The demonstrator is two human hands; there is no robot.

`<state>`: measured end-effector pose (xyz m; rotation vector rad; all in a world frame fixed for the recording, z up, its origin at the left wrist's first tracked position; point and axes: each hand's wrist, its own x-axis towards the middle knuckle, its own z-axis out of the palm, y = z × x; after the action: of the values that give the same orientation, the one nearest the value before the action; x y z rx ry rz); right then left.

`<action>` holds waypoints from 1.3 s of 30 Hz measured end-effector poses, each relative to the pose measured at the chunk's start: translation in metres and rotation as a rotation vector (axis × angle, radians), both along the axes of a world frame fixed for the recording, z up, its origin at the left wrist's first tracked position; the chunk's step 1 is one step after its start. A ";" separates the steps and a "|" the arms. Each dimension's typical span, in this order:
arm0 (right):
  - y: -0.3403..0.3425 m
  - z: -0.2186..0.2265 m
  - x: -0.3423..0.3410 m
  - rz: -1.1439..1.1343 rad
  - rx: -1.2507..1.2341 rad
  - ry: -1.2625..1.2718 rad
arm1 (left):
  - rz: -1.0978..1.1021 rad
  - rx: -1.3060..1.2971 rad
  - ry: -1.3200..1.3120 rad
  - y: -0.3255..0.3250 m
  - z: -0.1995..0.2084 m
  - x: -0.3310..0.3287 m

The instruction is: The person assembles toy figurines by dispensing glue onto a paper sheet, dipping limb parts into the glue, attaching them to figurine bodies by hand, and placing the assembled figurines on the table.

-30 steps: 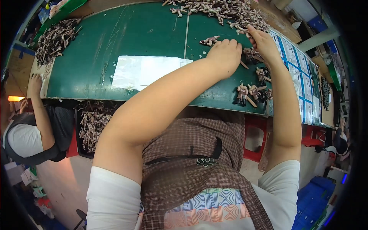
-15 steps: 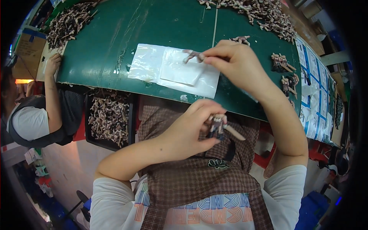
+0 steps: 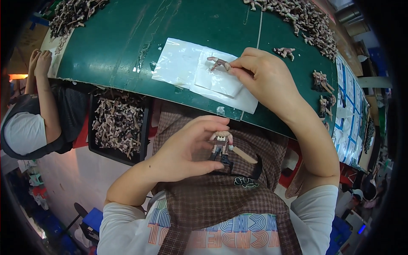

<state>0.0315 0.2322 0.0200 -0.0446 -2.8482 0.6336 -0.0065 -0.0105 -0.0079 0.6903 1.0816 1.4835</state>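
Note:
My left hand [image 3: 187, 148] is curled around a small toy figure [image 3: 222, 145] in front of my apron, fingers at its head and thumb at its feet. The figure has a pale top, dark legs and a flat tan blade-like part sticking out to the right. Over the table, my right hand [image 3: 265, 74] pinches one end of a brown and flesh-coloured figure piece [image 3: 219, 63]. That piece is above a white sheet [image 3: 216, 80] lying on clear plastic [image 3: 176, 63]; whether it touches the sheet I cannot tell.
Several figures [image 3: 321, 83] lie at the green table's [image 3: 114, 55] right side, and one loose piece [image 3: 284, 52] nearby. Heaps of parts [image 3: 297, 19] fill the far right and far left. A black tray [image 3: 119, 159] of parts stands left of me, with a co-worker [image 3: 38, 123] beyond.
My left hand has moved left and turned the figure's front into clearer view. The piece in my right hand remains pinched over the sheet. The whole view has shifted slightly.

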 end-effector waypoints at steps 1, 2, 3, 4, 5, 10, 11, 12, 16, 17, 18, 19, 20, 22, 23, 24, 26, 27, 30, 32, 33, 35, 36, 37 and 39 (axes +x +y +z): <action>0.000 0.000 0.000 0.005 -0.005 -0.005 | 0.009 0.037 0.037 0.000 -0.002 -0.001; 0.000 0.000 0.000 0.010 -0.010 -0.009 | 0.019 0.073 0.076 0.000 -0.004 -0.001; -0.001 0.001 0.001 0.015 -0.010 -0.010 | 0.023 0.073 0.075 0.000 -0.003 -0.001; -0.002 0.002 0.002 0.016 -0.018 -0.036 | 0.035 0.065 0.013 0.001 -0.002 -0.001; -0.002 0.003 0.003 0.016 -0.026 -0.062 | 0.046 0.058 -0.049 0.001 0.000 -0.001; -0.002 -0.004 0.010 -0.063 -0.100 0.077 | 0.155 0.017 -0.141 0.007 0.009 0.001; -0.003 -0.003 0.012 -0.107 -0.192 0.107 | 0.202 -0.010 -0.220 0.008 0.011 0.003; -0.004 -0.002 0.015 -0.106 -0.195 0.109 | 0.248 0.013 -0.229 0.011 0.012 0.005; 0.003 -0.006 0.029 -0.243 -0.447 0.089 | 0.259 -0.025 -0.157 0.017 0.016 0.005; 0.005 -0.007 0.032 -0.251 -0.517 0.103 | 0.257 -0.027 -0.156 0.018 0.015 0.005; 0.005 -0.007 0.035 -0.253 -0.520 0.104 | 0.257 -0.037 -0.132 0.019 0.015 0.005; 0.003 -0.006 0.039 -0.233 -0.518 0.145 | 0.256 -0.047 -0.107 0.021 0.015 0.006; 0.002 -0.004 0.044 -0.213 -0.516 0.185 | 0.255 -0.050 -0.106 0.022 0.016 0.007; -0.001 -0.001 0.055 -0.092 -0.562 0.259 | 0.274 -0.035 -0.101 0.024 0.016 0.010; -0.003 0.001 0.061 0.030 -0.603 0.331 | 0.275 -0.037 -0.100 0.024 0.016 0.011; -0.004 0.005 0.069 0.117 -0.549 0.335 | 0.269 -0.025 -0.093 0.025 0.015 0.012; -0.011 0.010 0.083 0.213 -0.397 0.336 | 0.266 -0.015 -0.085 0.025 0.017 0.013; -0.015 0.009 0.087 0.244 -0.348 0.342 | 0.245 -0.057 -0.076 0.026 0.022 0.014; -0.018 0.008 0.092 0.307 -0.299 0.366 | 0.224 -0.067 -0.026 0.027 0.022 0.017; -0.018 0.007 0.094 0.312 -0.283 0.377 | 0.225 -0.033 0.015 0.027 0.022 0.019; -0.018 0.007 0.094 0.319 -0.266 0.386 | 0.222 -0.030 0.025 0.027 0.022 0.020; -0.017 0.006 0.095 0.313 -0.252 0.390 | 0.220 -0.026 0.035 0.027 0.023 0.021; -0.017 0.006 0.096 0.309 -0.239 0.395 | 0.221 -0.026 0.034 0.027 0.024 0.022; -0.017 0.006 0.096 0.311 -0.240 0.396 | 0.222 -0.025 0.033 0.027 0.025 0.022; -0.017 0.007 0.096 0.330 -0.223 0.396 | 0.217 -0.020 0.042 0.026 0.024 0.022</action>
<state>0.1276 0.2150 0.0270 0.4693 -2.4081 0.9083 0.0157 0.0159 0.0163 0.6070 1.2329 1.6463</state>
